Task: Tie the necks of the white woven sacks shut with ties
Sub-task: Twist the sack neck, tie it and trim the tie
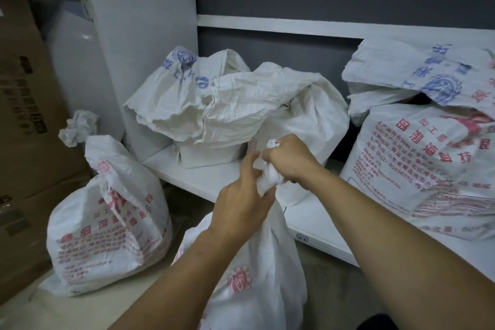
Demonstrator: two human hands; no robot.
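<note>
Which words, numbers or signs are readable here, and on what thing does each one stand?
"加工原": red, on the right sack.
"80936555": red, same sack; the other lines there are too small to read.
Red print on the left sack and the held sack: blurred.
Blue print on the back sack: upside down, unreadable.
Dark print on the cardboard box: blurred.

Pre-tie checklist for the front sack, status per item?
1. Neck of front sack gathered: ok, bunched tight.
2. Right hand gripping the neck top: ok.
3. Left hand holding the neck lower down: ok.
4. Tie ready or on the neck: cannot tell, none visible.
5. Left floor sack closed: ok, top looks bunched shut.
6. Back shelf sack closed: not ok, mouth hangs open.
</note>
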